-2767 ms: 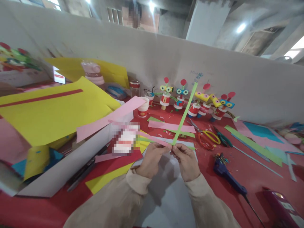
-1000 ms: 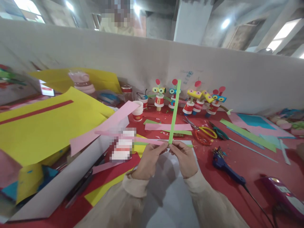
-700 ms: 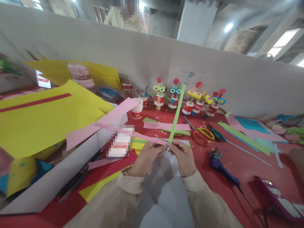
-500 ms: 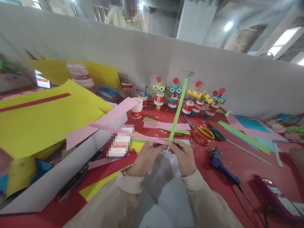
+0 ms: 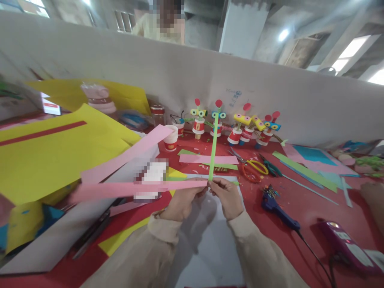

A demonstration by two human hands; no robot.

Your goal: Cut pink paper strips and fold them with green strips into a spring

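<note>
A long pink paper strip (image 5: 144, 187) stretches leftward from the pinched fingers of my left hand (image 5: 183, 200). Pointing up and away is a green paper strip (image 5: 214, 148), its near end between the fingers of my right hand (image 5: 226, 198). The two strips meet where my fingertips come together, roughly at a right angle. Fingers partly cover that join, so I cannot see whether it is folded or glued. Beneath both hands lies a pale sheet (image 5: 207, 244) on the red table.
Scissors (image 5: 256, 166), green-handled pliers (image 5: 271, 166) and a blue glue gun (image 5: 279, 210) lie to the right. Several paper-cup figures (image 5: 199, 125) stand along the wall behind. Yellow sheets (image 5: 54, 148) fill the left. Another person's hand (image 5: 373, 196) is at the right edge.
The green strip has swung left to near upright. The pink strip's free end has moved down and left. Both hands keep their pinch, nearly in the same place.
</note>
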